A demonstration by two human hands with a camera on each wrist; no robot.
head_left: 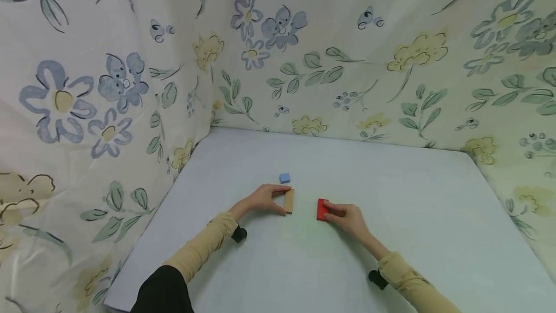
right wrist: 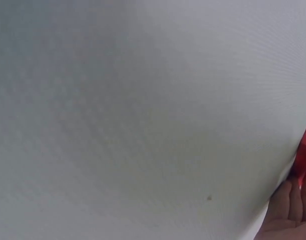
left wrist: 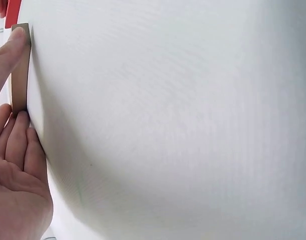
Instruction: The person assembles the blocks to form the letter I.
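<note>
My left hand pinches a long tan wooden block end to end, thumb at the near end and fingers at the far end. In the left wrist view the same wooden block spans between thumb and fingertips. To its right, apart from it, a red rectangular block is held between the thumb and fingers of my right hand. The right wrist view catches only part of the red block at its edge. A small blue block lies just beyond the wooden one.
A white tabletop carries the blocks. Floral cloth hangs behind the table and along its left side. Each wrist wears a small black camera, such as the left camera.
</note>
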